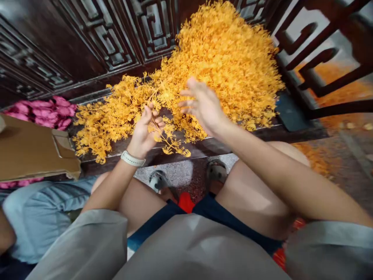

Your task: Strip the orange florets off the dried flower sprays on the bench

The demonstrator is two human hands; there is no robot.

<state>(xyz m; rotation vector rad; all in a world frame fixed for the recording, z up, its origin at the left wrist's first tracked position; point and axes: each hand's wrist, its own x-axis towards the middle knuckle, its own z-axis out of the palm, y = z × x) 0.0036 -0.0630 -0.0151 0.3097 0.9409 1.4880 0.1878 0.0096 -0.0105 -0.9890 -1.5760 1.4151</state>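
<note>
My left hand (148, 128), with a pale watch on its wrist, is closed on a thin yellow artificial flower sprig (171, 144). One end of the sprig sticks up above the fingers and the other hangs down to the right. My right hand (202, 105) is slightly blurred, its fingers apart, with nothing seen in it. It hovers over the near left side of a large heap of yellow sprigs (230, 62). A smaller pile of the same yellow sprigs (116, 111) lies to the left, just beyond my left hand.
The piles lie on a dark wooden bench (204, 147) with a carved lattice back (116, 42). At left are a cardboard box (32, 149) and pink flowers (48, 112). A person's leg in jeans (52, 214) is close by. A dark flat object (293, 112) lies near the armrest (326, 74).
</note>
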